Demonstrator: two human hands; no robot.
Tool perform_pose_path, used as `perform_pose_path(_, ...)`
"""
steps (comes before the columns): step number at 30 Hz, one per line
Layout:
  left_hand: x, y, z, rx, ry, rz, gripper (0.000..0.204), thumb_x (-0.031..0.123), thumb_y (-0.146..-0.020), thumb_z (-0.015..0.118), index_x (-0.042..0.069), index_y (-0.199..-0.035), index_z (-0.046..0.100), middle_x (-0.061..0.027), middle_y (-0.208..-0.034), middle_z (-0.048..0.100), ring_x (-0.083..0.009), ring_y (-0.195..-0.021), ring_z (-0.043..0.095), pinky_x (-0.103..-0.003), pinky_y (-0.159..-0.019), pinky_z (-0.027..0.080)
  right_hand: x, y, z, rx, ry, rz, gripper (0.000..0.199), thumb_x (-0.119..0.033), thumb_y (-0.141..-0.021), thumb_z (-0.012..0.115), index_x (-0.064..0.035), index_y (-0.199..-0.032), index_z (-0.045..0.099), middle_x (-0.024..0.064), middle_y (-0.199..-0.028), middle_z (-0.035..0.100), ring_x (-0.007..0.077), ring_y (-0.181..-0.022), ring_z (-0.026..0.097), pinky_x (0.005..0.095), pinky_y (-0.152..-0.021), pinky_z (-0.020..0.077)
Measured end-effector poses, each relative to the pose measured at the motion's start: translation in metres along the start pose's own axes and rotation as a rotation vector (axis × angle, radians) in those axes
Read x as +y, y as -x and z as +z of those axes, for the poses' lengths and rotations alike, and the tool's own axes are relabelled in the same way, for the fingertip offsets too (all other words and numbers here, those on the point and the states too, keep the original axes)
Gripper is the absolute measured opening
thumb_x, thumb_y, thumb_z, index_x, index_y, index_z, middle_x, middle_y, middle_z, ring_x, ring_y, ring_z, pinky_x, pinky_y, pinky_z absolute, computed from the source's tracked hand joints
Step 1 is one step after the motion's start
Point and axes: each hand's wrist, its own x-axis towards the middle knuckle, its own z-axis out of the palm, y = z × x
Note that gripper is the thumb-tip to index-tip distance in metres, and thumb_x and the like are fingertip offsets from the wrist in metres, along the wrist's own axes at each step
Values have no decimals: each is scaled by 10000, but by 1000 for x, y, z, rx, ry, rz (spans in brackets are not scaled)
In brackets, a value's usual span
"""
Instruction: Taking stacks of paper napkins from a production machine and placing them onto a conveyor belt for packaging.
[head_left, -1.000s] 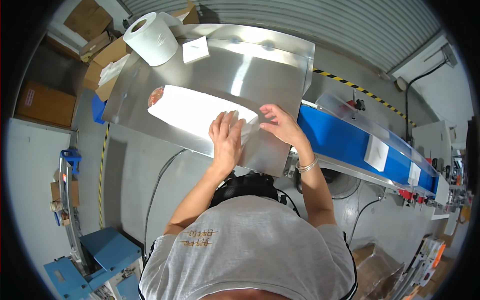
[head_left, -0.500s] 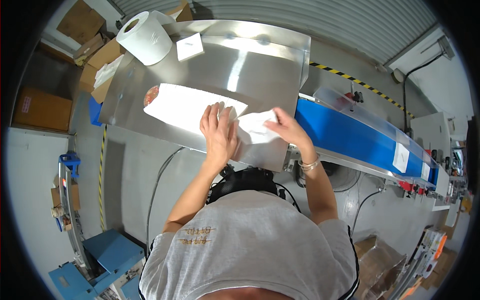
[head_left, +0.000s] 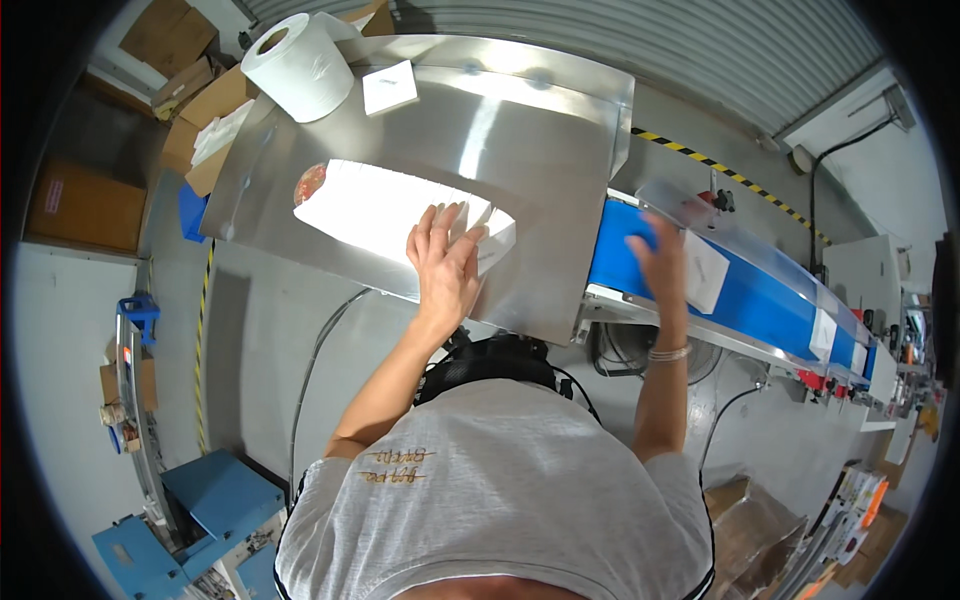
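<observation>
A long row of flat white packets (head_left: pixel 375 208) leans together on the steel table. My left hand (head_left: pixel 446 268) lies over the right end of this row, fingers outstretched on the packets. At the row's far left end sits a round reddish item (head_left: pixel 311 184), partly hidden behind the packets. My right hand (head_left: pixel 662 262) is above the near end of the blue conveyor belt (head_left: pixel 618 247), empty, its fingers apart and a little smeared by motion. Just to its right a single white packet (head_left: pixel 706 273) lies on the belt.
A large white roll (head_left: pixel 318 85) stands at the table's back left, with a small white stack (head_left: pixel 389 88) beside it. Further along the belt lie more white packets (head_left: pixel 823 334) beneath a clear guard. An open cardboard box (head_left: pixel 205 145) adjoins the table's left side.
My right hand has moved right from the table to over the belt and let go of a white packet, which now lies there. Packets on the belt have shifted further along. My left hand stays on the row.
</observation>
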Motion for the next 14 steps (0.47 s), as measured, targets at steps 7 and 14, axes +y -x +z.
perform_pose_path(7,9,-10,-13,-108,28,37,250,40,-758,656,91,-1001,685,-221,-1366,414,-423,-1319,299,-554,-1067,196,-105,-28,80,-683,-550,-209,435,-149,-803,714,-88,-1200,549,91,-1326,467,212,-1108,541,327,-915,451)
perform_pose_path(14,-32,-3,-5,-140,62,-78,455,168,-804,668,78,-1239,570,-179,-1421,375,-405,-1346,264,-544,-1080,203,-57,-4,60,-544,-1338,424,373,-150,-943,555,-69,-1275,404,163,-1234,591,368,-1183,536,405,-919,500)
